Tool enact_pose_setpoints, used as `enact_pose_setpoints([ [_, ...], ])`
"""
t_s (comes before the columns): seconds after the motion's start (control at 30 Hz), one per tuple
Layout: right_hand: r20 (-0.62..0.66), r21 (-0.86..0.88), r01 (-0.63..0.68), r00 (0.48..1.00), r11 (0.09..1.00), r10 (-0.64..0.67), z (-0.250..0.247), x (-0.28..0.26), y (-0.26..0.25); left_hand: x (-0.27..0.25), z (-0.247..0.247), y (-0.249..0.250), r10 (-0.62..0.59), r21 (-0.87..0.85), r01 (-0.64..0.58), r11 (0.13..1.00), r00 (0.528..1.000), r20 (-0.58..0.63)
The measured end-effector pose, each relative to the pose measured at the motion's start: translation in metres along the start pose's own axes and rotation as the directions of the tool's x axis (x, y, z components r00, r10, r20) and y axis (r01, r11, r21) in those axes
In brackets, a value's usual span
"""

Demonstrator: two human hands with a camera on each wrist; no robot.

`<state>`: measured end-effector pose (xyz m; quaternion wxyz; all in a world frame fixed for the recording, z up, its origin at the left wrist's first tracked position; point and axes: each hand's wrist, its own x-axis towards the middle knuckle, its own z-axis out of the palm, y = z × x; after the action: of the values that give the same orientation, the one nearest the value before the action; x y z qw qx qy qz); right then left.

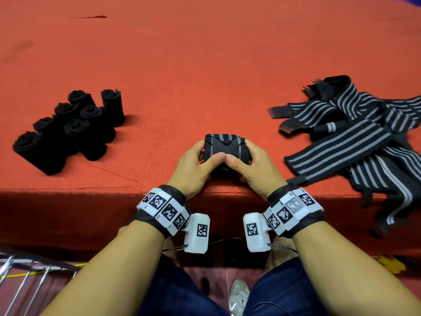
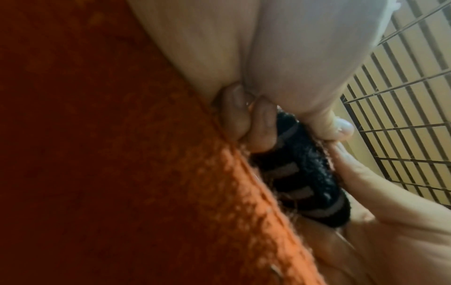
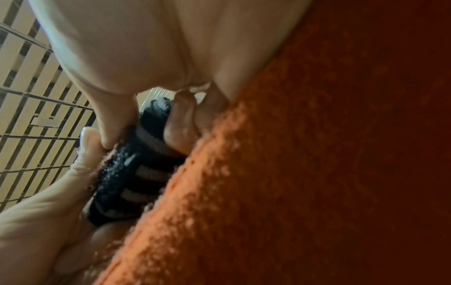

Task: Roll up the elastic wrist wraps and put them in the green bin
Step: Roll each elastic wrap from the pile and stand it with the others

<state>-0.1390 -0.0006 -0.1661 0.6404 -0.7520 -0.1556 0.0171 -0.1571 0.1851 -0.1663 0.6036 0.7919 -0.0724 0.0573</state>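
We clamp the rolled wrist wrap (image 1: pixel 224 148) between our left hand (image 1: pixel 193 165) and right hand (image 1: pixel 256 166), fingers curled round it, thumbs touching; its long axis runs hand to hand. No green bin shows.

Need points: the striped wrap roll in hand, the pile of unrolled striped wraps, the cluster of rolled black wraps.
striped black-and-grey wrap roll (image 1: pixel 224 147), head view, its top face between both hands
pile of unrolled striped wraps (image 1: pixel 355 137), head view, a flat striped band
cluster of rolled black wraps (image 1: pixel 68 131), head view, the group's middle

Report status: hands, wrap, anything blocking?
Left hand and right hand grip rolled wrap. Loose wraps wait right. Green bin unseen. Nothing blocking.
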Motion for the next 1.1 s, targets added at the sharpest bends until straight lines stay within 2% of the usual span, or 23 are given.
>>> enact_pose_setpoints([
  [0.33,0.0,-0.047,-0.021,1.0,0.999,0.021,0.005,-0.003,-0.01,-0.002,-0.001,0.002,-0.031,-0.08,0.031,0.996,1.0,0.004],
  [0.5,-0.056,0.035,-0.08,0.995,0.996,0.082,0.011,-0.005,-0.012,-0.005,-0.001,0.006,-0.061,-0.219,0.05,0.974,0.997,-0.043],
  [0.6,-0.12,0.036,-0.043,0.992,0.998,0.047,0.013,-0.002,-0.017,-0.004,-0.001,0.007,-0.037,-0.265,0.008,0.964,0.994,-0.104],
  [0.77,-0.222,-0.103,0.015,0.974,0.995,-0.038,0.028,0.008,-0.029,-0.006,-0.019,0.003,-0.003,-0.236,-0.048,0.97,0.978,-0.21],
  [0.87,-0.297,-0.309,0.0,0.95,0.951,-0.096,0.044,0.015,-0.037,-0.008,-0.035,0.003,0.012,-0.171,-0.069,0.983,0.949,-0.315],
  [1.0,-0.203,-0.37,-0.014,0.977,0.929,-0.066,0.073,0.025,-0.05,-0.009,-0.054,0.004,0.054,-0.06,-0.083,0.995,0.923,-0.382],
  [1.1,-0.195,-0.344,-0.019,0.979,0.939,-0.052,0.092,0.037,-0.059,-0.011,-0.069,0.003,0.041,-0.065,-0.073,0.995,0.915,-0.401],
])
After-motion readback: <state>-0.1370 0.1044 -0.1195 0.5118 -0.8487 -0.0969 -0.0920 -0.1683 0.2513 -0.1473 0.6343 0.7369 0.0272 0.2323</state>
